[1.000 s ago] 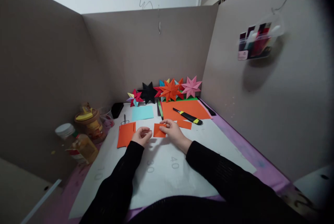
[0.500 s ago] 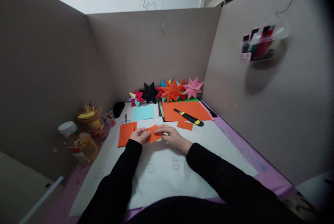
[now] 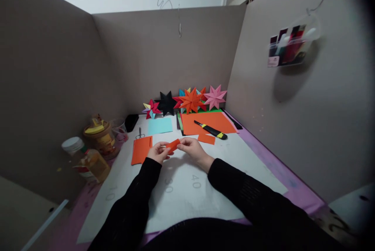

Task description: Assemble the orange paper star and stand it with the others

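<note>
A small piece of orange paper [image 3: 172, 146], bent over into a narrow strip, is held above the white sheet. My left hand [image 3: 158, 152] pinches its left end, and my right hand [image 3: 191, 150] grips the right end between thumb and fingers. Just left of my left hand lies a stack of orange paper [image 3: 140, 151]. Beyond my right hand rests a small orange paper piece [image 3: 206, 139]. Farther back, a black and yellow utility knife [image 3: 211, 129] lies across a large orange sheet [image 3: 190, 124].
Folded paper stars [image 3: 192, 100] lean along the back panel. Small scissors [image 3: 140, 134] and a light blue paper [image 3: 160, 125] lie at the back left. A bottle with a white lid [image 3: 92, 161] and a brown cup [image 3: 99, 136] stand at the left edge. A plastic pouch [image 3: 290, 46] hangs right.
The orange paper between my hands was a wider, flatter piece; now it is folded over into a narrower strip. My right fingers have closed on its right end. The view has shifted slightly.
</note>
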